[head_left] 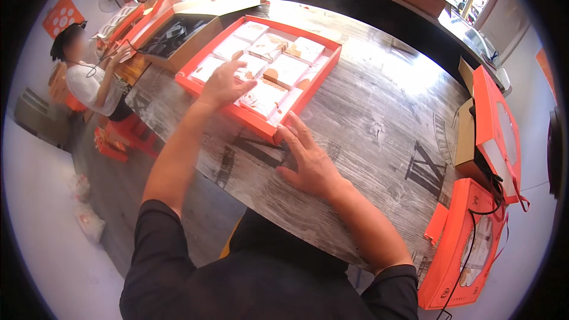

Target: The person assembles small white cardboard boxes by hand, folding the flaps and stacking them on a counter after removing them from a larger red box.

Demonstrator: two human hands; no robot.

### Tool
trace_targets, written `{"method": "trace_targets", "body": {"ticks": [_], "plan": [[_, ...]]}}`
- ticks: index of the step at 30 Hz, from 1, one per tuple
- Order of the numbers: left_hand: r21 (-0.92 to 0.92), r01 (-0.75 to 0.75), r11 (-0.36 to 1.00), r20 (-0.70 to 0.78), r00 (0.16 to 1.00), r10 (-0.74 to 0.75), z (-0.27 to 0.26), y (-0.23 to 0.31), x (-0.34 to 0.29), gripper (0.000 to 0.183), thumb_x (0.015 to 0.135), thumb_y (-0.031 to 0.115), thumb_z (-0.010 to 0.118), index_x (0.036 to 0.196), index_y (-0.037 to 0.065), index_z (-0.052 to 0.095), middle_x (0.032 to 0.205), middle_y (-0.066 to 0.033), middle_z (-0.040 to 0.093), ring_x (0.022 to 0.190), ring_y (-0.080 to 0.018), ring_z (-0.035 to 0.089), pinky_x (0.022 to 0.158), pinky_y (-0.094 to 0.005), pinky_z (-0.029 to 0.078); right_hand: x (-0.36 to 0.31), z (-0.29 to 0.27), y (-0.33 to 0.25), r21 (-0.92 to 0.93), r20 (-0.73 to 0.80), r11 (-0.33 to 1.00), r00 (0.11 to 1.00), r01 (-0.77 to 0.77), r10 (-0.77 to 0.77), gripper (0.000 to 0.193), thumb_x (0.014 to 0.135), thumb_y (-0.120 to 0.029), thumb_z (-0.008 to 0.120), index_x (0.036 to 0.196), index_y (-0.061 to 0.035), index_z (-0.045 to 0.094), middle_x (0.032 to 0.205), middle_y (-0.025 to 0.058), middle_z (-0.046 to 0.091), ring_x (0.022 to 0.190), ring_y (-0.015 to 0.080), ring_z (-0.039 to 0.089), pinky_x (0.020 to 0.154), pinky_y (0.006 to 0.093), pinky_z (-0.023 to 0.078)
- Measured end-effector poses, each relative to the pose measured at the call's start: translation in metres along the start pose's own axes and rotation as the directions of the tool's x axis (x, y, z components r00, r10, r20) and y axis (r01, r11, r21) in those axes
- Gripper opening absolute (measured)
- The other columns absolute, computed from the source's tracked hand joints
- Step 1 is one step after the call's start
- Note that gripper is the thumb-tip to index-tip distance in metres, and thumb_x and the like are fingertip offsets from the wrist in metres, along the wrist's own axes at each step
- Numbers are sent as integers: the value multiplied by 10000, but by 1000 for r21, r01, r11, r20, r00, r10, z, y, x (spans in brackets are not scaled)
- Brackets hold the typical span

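Note:
A shallow red gift-box tray [303, 102] lies on the wood-grain table, with several small white boxes [286, 71] inside it. The small boxes carry orange-brown printed patterns, and narrow gaps show between some of them. My left hand [225, 86] reaches over the tray's near left part, thumb and fingers apart above the white boxes. Whether its fingertips touch a box I cannot tell; the hand covers part of the boxes below. At the tray's near right corner is my right hand [308, 163], its fingers stretched toward the red rim and nothing in its grasp.
Behind the tray's left side stands an open cardboard box [184, 41] with dark contents. Red gift boxes with clear windows [462, 249] stand along the table's right edge, beside a black cable. At the left sits a person in white [95, 83], near a red stool [133, 133].

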State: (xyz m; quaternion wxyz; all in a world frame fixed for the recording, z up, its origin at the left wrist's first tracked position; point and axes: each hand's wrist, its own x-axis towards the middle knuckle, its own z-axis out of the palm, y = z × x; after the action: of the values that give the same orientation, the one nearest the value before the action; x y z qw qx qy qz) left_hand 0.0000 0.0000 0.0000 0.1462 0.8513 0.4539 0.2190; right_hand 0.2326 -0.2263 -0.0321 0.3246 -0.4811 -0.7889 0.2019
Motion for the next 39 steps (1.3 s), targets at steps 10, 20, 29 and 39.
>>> {"method": "trace_targets", "body": {"ticks": [10,20,29,39], "plan": [[306,18,952,71,997,-42,21,91,-28,909,712,482,844,1425,29,509,1254,-269,596,1201,-424,568,1023,-468,476,-3,-4,5,64,1,998,1000,23,-23,887,801,-230,813,1521,-29,337,1614,274,147,1399,441,421,1114,447,446],[132,2,991,-295,955,37,-8,102,-11,720,766,323,772,1387,47,535,1299,-224,584,1202,-357,591,1002,-453,500,3,-5,9,87,-9,996,999,31,-30,895,805,-270,809,1533,-53,336,1622,246,209,1440,435,355,1157,459,379],[-980,-162,112,-167,985,-41,88,180,-14,863,918,317,748,1538,10,231,1374,-168,488,1269,-260,528,1014,-416,497,-8,-33,47,221,-163,961,965,-168,206,729,828,-202,805,1432,-32,434,1461,209,469,1393,332,440,1087,436,447],[-909,377,-179,351,922,160,126,187,-51,764,938,476,697,1485,99,319,1397,-116,506,1254,-266,563,986,-477,523,-38,-64,49,-165,-693,964,720,-208,37,675,737,-170,863,1288,-37,498,1228,169,582,1070,343,637,877,412,556]]}}
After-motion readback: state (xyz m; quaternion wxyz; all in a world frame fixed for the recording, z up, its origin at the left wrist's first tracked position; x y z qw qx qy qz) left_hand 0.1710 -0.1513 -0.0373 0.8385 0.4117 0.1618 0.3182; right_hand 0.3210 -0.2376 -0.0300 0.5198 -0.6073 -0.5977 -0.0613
